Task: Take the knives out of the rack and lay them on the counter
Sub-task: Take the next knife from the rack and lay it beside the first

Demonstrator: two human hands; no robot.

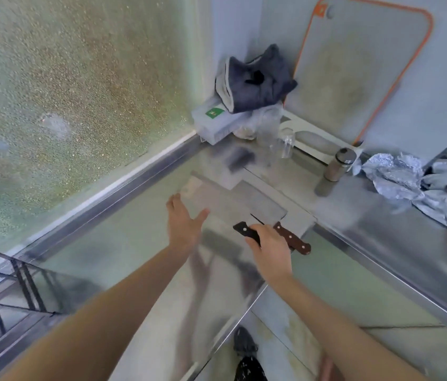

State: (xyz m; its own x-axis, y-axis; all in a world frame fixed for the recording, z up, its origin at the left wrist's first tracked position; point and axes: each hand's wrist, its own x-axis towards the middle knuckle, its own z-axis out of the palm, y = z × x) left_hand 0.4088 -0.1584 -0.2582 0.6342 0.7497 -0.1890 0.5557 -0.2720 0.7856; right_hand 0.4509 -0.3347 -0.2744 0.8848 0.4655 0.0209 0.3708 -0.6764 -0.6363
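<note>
Nearest, two bare forearms reach over a steel bench (140, 243). At about 5 o'clock, the right hand (270, 247) has its fingers curled around a black knife handle (247, 232). Just beside it at 3 o'clock lies a brown-handled knife (293, 239), its broad blade (233, 199) flat on the bench. The left hand (185, 221) hovers with fingers spread, touching nothing. Farther, toward 1 o'clock, stand a metal shaker (336, 171), crumpled foil (409, 182), clear glasses (271, 138), a dark cloth (258, 83) and an orange-rimmed cutting board (354, 75).
</note>
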